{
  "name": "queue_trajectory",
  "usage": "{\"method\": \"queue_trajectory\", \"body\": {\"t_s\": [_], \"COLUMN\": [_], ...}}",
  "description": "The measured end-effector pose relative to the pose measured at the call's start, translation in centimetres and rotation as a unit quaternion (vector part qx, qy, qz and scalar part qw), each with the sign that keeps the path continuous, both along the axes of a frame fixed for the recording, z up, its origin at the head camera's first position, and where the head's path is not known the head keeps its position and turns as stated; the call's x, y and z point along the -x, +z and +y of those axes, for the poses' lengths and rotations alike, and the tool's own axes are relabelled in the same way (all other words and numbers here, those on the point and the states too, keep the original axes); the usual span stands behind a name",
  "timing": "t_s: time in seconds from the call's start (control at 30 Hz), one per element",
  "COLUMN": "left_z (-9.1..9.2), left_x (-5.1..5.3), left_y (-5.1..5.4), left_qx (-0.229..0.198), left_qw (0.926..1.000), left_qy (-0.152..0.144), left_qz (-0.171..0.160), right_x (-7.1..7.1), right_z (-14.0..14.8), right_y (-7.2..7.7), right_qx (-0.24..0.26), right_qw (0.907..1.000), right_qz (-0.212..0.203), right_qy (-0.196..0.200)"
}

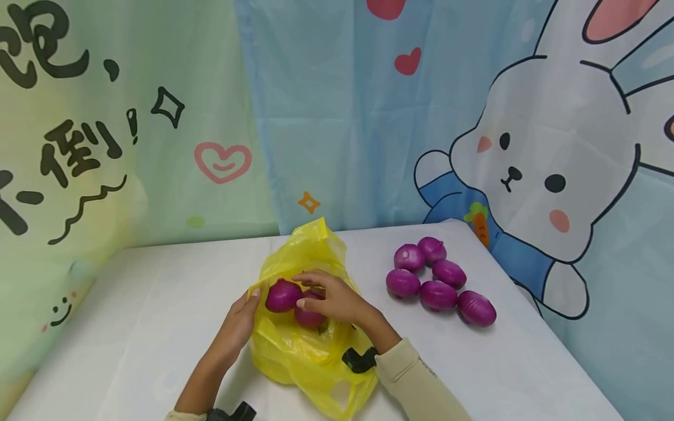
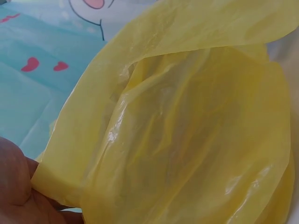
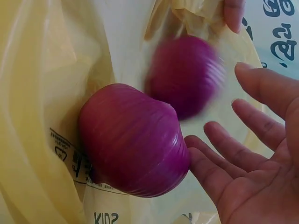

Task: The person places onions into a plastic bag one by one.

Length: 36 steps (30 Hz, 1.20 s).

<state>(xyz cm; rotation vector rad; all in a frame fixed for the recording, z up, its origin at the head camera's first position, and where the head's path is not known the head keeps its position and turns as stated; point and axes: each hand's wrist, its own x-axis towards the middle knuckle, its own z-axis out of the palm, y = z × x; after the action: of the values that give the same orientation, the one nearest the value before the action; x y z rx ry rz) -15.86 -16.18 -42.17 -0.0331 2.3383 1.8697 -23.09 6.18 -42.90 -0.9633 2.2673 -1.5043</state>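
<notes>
A thin yellow plastic bag [image 1: 284,356] lies on the white table with its mouth spread. My left hand [image 1: 237,324] pinches the bag's left edge between thumb and fingers; the left wrist view shows that hand [image 2: 16,186] on the plastic. Inside the bag's opening are two purple-red onions: one onion [image 1: 283,295] farther left, the other onion [image 1: 309,317] partly behind my right hand [image 1: 337,299]. In the right wrist view, that hand's fingers are spread and extended, with fingertips at the nearer onion [image 3: 133,140]. The farther onion [image 3: 187,77] is blurred there.
Several more onions [image 1: 439,295] sit in a loose cluster on the table [image 1: 142,327], right of the bag. A printed curtain [image 1: 337,117] with a cartoon rabbit hangs behind the table and along its right side.
</notes>
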Motion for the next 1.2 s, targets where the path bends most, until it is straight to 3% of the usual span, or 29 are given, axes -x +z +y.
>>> {"method": "queue_trajectory", "body": {"t_s": [0.17,0.43,0.67,0.83,1.03,1.2], "left_z": [-0.1,0.0,0.0,-0.2,-0.3,-0.4], "left_x": [0.1,0.2,0.1,0.1,0.2,0.3], "left_y": [-0.1,-0.1,-0.2,-0.2,-0.2,-0.3], "left_qx": [0.001,0.002,0.006,0.007,-0.001,-0.001], "left_qw": [1.0,0.9999,0.9999,0.9999,0.9999,1.0], "left_qy": [0.001,-0.005,0.0,0.002,-0.003,-0.004], "left_qz": [-0.004,-0.01,-0.014,-0.014,-0.012,-0.007], "right_x": [0.0,-0.1,-1.0,0.6,1.3,1.6], "right_z": [0.3,1.4,3.5,5.8,8.5,10.7], "right_y": [-0.2,-0.3,2.8,1.7,1.8,1.9], "right_qx": [-0.01,0.018,0.014,0.027,0.056,0.042], "right_qw": [0.9999,0.9997,0.9998,0.9989,0.9949,0.9901], "right_qz": [0.012,-0.003,-0.009,-0.006,0.009,0.017], "right_qy": [-0.006,-0.014,-0.007,-0.038,-0.084,-0.133]}}
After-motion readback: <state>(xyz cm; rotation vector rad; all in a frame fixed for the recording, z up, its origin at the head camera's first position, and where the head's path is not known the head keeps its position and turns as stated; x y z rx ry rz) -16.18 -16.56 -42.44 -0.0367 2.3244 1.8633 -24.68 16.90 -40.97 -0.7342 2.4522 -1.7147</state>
